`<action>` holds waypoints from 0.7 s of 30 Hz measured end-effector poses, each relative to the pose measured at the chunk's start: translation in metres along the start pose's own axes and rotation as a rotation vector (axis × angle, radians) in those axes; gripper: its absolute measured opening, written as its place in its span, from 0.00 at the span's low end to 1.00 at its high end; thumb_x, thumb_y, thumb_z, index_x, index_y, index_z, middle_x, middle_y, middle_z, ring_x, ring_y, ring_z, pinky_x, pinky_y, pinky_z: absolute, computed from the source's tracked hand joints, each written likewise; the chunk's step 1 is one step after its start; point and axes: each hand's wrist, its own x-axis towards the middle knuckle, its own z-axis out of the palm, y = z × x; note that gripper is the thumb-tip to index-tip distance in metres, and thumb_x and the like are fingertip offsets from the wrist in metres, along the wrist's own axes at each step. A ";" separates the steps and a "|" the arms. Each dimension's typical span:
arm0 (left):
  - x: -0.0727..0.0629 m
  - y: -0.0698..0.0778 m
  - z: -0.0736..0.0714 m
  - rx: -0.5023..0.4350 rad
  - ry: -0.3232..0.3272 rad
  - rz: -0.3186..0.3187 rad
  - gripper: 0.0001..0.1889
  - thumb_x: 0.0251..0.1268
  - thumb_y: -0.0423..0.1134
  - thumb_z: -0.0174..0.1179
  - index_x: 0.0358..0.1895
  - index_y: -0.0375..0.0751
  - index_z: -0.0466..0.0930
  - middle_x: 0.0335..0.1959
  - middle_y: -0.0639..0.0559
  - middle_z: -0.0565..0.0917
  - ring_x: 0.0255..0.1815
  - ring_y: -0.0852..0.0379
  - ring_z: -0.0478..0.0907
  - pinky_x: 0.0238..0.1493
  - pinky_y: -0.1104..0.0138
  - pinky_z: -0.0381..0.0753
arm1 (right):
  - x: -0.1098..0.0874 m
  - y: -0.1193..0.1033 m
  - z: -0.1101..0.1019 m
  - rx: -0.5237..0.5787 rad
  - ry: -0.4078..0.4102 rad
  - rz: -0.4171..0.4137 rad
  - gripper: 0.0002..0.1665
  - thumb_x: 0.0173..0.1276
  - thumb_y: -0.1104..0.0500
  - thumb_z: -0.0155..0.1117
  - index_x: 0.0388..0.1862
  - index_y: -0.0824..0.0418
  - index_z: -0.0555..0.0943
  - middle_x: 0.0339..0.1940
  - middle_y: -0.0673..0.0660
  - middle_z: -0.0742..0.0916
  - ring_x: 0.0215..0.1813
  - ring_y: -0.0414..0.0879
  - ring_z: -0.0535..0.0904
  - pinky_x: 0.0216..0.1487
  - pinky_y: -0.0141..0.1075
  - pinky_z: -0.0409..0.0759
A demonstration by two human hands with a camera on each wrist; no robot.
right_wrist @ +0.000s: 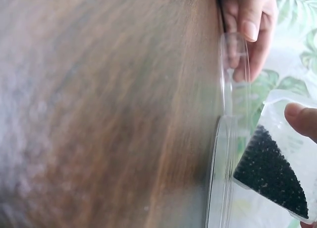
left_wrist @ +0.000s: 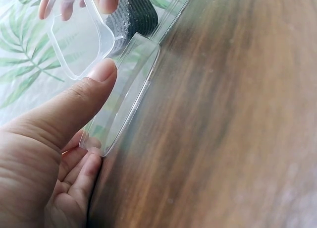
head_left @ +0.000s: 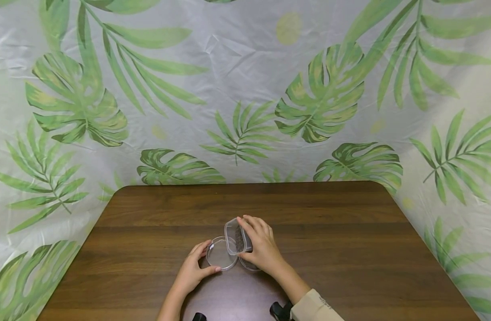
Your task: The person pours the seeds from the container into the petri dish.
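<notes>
A clear round petri dish (head_left: 222, 255) lies on the table, its low wall (left_wrist: 124, 96) seen side-on in the left wrist view. My left hand (head_left: 191, 269) grips it from the left, thumb and fingers around the rim. With my right hand (head_left: 266, 248) I hold a small clear plastic tub (head_left: 231, 236) by its sides, tipped over the dish with its mouth toward the left. Black granules (right_wrist: 271, 174) have slid into a slope against the tub's lower side. Partly hidden beneath the tub, a second clear round dish (right_wrist: 224, 163) sits right beside the first.
The brown wooden table (head_left: 149, 249) reaches back to a leaf-printed cloth (head_left: 245, 89) hanging behind it. Black wrist-worn gear (head_left: 280, 310) shows by the right sleeve (head_left: 315, 306), and another dark piece (head_left: 199, 317) is at the bottom edge.
</notes>
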 end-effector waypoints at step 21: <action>-0.001 0.001 0.000 0.008 -0.007 -0.022 0.43 0.38 0.47 0.71 0.62 0.37 0.64 0.57 0.43 0.69 0.53 0.42 0.70 0.53 0.52 0.68 | 0.003 -0.002 0.002 -0.080 -0.022 -0.075 0.59 0.34 0.53 0.79 0.68 0.50 0.60 0.64 0.54 0.66 0.63 0.53 0.58 0.59 0.50 0.57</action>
